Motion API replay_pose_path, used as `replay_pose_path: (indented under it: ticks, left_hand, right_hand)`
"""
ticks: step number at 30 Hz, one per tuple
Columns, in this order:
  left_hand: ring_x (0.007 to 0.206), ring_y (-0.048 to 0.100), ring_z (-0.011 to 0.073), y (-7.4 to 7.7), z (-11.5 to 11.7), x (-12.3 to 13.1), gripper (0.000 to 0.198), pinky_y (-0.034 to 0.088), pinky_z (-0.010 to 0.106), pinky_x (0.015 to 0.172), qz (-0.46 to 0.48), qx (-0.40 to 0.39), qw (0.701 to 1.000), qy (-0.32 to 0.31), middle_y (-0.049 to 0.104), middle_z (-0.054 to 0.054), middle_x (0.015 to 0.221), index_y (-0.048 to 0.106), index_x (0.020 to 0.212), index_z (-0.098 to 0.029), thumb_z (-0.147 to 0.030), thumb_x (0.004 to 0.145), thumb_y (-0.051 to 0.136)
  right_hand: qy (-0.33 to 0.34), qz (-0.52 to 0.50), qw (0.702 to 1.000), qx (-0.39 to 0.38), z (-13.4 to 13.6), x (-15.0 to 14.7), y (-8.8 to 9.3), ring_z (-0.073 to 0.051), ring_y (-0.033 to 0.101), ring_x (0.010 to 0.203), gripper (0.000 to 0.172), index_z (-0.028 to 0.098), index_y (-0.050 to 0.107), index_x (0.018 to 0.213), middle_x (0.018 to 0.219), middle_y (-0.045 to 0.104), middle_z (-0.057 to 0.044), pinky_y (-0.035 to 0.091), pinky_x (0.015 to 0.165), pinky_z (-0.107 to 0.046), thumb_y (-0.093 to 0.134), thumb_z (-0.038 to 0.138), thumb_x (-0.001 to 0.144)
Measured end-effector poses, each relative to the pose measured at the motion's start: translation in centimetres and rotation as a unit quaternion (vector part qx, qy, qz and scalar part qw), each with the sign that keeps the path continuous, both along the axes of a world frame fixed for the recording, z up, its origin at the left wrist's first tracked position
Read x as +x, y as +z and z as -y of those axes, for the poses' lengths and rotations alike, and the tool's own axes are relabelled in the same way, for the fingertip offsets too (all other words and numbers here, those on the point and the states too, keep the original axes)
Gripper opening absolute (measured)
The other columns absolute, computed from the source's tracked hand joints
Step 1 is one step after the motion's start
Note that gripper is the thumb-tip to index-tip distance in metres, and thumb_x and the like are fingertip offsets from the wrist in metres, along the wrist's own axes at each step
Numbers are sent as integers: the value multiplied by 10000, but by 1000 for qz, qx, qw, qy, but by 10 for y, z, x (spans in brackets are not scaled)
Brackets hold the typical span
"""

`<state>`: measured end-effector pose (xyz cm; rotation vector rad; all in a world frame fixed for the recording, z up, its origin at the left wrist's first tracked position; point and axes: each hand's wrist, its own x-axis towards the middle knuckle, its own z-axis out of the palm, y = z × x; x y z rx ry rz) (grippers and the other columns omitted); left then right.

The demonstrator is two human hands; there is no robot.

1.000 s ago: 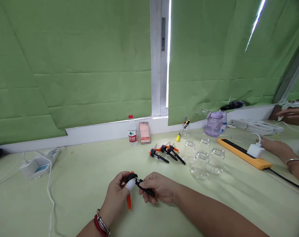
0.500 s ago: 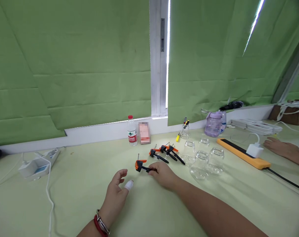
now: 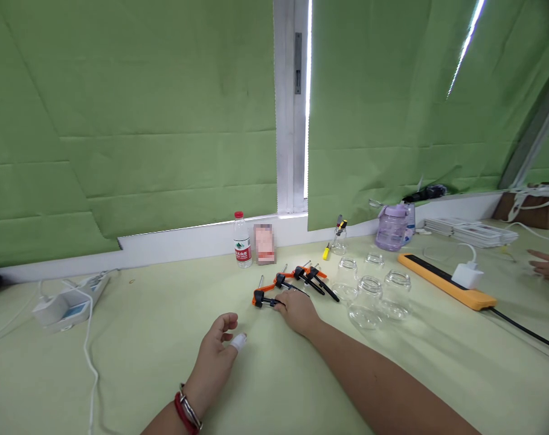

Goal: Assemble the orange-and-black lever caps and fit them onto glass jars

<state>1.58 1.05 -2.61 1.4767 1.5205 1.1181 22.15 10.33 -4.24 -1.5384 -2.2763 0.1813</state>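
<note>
- small clamp (image 3: 261,297): orange plastic body, black handle, thin metal pin standing up; it lies on the table (image 3: 142,368), left of the other clamps and in front of the water bottle.
- right hand (image 3: 298,312): palm down on the table, fingertips closed on the black handle end of the small clamp.
- left hand (image 3: 216,353): rests on its edge, empty, fingers loosely curled and apart; a white bandage (image 3: 238,342) wraps one fingertip; red and metal bangles sit at the wrist.
- table: covered in pale green matte cloth, with broad open surface in front of and left of both hands.
- three clamps (image 3: 307,278): same make, lying side by side just beyond the right hand.
- glass jars (image 3: 368,296): clear, rounded, clustered right of the clamps; only clear glass shows.
- water bottle (image 3: 242,241): clear plastic, red cap, upright against the sill; contents cannot be told.
- purple jug (image 3: 391,229): translucent, at the back edge.
- orange power strip (image 3: 437,279): long and flat, with a white plug (image 3: 466,277) seated in it.
- another person's hand (image 3: 546,264): at the far right edge, well apart.
</note>
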Motion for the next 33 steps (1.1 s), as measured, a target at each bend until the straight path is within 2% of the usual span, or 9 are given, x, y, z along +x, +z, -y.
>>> replay_pose_path:
  ticks: [11, 17, 19, 22, 25, 28, 33]
  left_hand:
    - [1072, 545, 239, 0, -2, 2, 431, 437, 349, 872, 22, -7, 1000, -21, 597, 118, 1098, 516, 1053, -182, -364, 672, 605]
    - [1206, 472, 262, -7, -5, -4, 434, 467, 339, 836, -62, 9, 997, -51, 564, 147, 1210, 510, 1102, -181, -385, 720, 547]
    - [1247, 432, 269, -12, -8, -7, 487, 454, 363, 883, -112, 17, 992, -63, 518, 145, 1286, 496, 1166, -177, -391, 730, 535]
    - [1338, 284, 289, -18, -11, -11, 635, 305, 440, 1053, -252, 13, 961, -111, 332, 151, 1447, 415, 1316, -149, -410, 748, 526]
    - [1385, 94, 290, -21, -12, -9, 682, 136, 488, 1111, -395, 22, 902, -172, 177, 124, 1498, 297, 1406, -156, -486, 821, 420]
    - [1385, 37, 291, -22, -11, -3, 685, 100, 515, 1104, -463, 36, 867, -182, 119, 105, 1505, 208, 1433, -188, -544, 857, 312]
    - [1383, 49, 310, -24, -13, 5, 718, 107, 540, 1087, -487, 47, 857, -161, 106, 131, 1505, 176, 1439, -182, -563, 846, 309]
  right_hand:
    - [-15, 31, 999, 11, -5, -3, -2, -199, 558, 943, 252, 206, 663, 933, 984, 620, -70, 385, 766, -276, 435, 310, 906]
    - [-24, 20, 999, 16, -3, -2, -1, -214, 542, 956, 199, 213, 639, 967, 1001, 601, -74, 394, 786, -294, 486, 300, 873]
    - [-25, 13, 999, 19, -3, -1, -1, -217, 540, 957, 197, 209, 638, 970, 1001, 598, -77, 396, 790, -300, 494, 296, 867]
    - [-26, 0, 999, 25, -4, 0, -4, -221, 538, 954, 199, 207, 636, 986, 1007, 594, -78, 397, 792, -307, 516, 294, 853]
    - [-29, -16, 999, 35, -5, 2, -7, -228, 526, 979, 235, 206, 622, 1033, 1038, 584, -80, 389, 822, -311, 551, 304, 831]
    - [-29, -29, 998, 48, -5, 5, -6, -236, 500, 1027, 311, 199, 605, 1073, 1102, 560, -86, 368, 874, -317, 594, 351, 802]
    - [-65, -67, 992, 89, -7, 16, 3, -275, 445, 1096, 412, 205, 602, 1087, 1159, 537, -100, 297, 954, -381, 618, 462, 764]
